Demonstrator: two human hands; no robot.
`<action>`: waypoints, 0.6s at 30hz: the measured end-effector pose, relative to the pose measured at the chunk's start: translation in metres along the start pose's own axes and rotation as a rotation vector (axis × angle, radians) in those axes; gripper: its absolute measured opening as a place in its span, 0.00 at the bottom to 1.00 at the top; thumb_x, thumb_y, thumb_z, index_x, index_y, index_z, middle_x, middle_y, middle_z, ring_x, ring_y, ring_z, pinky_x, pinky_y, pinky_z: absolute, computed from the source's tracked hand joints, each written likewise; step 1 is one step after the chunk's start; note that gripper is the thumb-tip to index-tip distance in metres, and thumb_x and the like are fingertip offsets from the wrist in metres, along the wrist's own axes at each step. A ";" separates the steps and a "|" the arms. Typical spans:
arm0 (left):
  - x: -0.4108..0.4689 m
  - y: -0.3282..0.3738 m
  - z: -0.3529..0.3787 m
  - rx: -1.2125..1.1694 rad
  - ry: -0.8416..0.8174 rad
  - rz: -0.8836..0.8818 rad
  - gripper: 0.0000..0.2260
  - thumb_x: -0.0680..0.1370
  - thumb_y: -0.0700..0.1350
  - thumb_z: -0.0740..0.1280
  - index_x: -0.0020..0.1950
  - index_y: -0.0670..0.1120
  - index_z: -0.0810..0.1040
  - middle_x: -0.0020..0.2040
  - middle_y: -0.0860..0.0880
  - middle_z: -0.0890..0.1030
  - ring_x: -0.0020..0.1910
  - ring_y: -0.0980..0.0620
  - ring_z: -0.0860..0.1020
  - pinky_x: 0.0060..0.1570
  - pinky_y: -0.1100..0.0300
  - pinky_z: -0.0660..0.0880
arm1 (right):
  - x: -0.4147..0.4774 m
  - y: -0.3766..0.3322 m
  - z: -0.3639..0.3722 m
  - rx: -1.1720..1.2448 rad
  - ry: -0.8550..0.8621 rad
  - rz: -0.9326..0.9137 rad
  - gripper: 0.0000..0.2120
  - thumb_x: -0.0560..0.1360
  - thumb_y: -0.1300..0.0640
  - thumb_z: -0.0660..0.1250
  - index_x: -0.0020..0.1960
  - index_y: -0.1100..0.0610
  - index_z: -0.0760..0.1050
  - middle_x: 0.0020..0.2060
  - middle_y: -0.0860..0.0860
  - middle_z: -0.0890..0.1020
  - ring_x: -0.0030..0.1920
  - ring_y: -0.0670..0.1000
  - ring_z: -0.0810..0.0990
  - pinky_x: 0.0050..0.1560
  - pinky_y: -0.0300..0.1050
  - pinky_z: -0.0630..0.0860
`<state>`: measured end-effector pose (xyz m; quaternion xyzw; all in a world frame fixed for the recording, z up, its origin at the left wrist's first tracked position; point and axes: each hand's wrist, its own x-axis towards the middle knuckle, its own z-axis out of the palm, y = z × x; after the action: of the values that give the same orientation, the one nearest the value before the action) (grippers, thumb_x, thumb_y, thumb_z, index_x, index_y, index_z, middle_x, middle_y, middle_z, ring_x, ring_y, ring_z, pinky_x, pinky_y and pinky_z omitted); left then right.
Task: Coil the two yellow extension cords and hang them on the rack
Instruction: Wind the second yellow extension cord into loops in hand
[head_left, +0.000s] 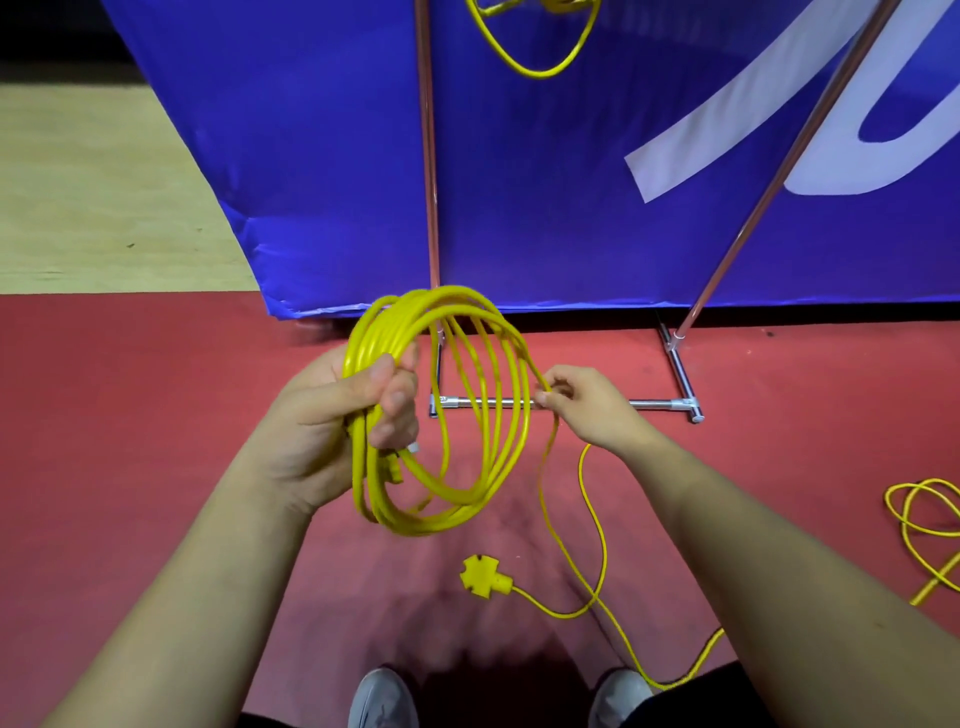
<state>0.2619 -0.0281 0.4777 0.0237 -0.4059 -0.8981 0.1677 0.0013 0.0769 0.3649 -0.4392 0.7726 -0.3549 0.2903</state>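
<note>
The left hand (358, 410) has its fingers wrapped tight around one side of a coil (441, 410) of yellow extension cord, several loops gathered together and hanging in the air in front of the rack (561, 403). The right hand (587, 405) is on the coil's opposite side, thumb and fingertips pinching a single strand of the outermost loop, the remaining fingers curled in. From that pinch the loose cord (571, 561) drops to the red floor (130, 415), curls once, and ends in a yellow multi-outlet socket (485, 574) lying below the coil; another stretch of it runs on toward the right shoe (621, 696). The left shoe (382, 699) stands beside it. The rack's chrome base bar lies on the floor just behind the coil, with two thin poles rising from it in front of a blue banner (322, 156). A yellow loop (535, 47) hangs high between the poles. More yellow cord (924, 519) lies on the floor well to the right of the rack.
</note>
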 end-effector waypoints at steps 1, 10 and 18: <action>0.000 0.004 -0.001 -0.095 -0.064 0.014 0.06 0.77 0.41 0.65 0.51 0.40 0.77 0.35 0.49 0.79 0.27 0.57 0.77 0.31 0.65 0.71 | -0.001 0.009 0.000 0.026 0.009 0.063 0.09 0.76 0.62 0.68 0.38 0.53 0.76 0.38 0.59 0.84 0.38 0.51 0.79 0.43 0.46 0.72; 0.005 0.000 0.012 0.187 0.346 0.081 0.09 0.65 0.49 0.76 0.42 0.48 0.82 0.36 0.49 0.82 0.29 0.54 0.78 0.31 0.62 0.75 | -0.010 -0.002 0.017 0.542 -0.056 0.519 0.08 0.77 0.60 0.69 0.43 0.57 0.71 0.33 0.56 0.83 0.27 0.49 0.82 0.32 0.43 0.81; 0.013 0.000 0.014 0.324 0.534 0.068 0.08 0.72 0.45 0.64 0.50 0.44 0.75 0.35 0.47 0.84 0.31 0.53 0.81 0.33 0.63 0.77 | -0.023 -0.060 0.007 0.007 -0.343 0.246 0.08 0.71 0.60 0.74 0.35 0.58 0.79 0.25 0.51 0.76 0.24 0.50 0.65 0.26 0.39 0.62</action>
<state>0.2475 -0.0221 0.4877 0.2714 -0.4861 -0.7776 0.2922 0.0451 0.0736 0.4125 -0.3946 0.7583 -0.2394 0.4603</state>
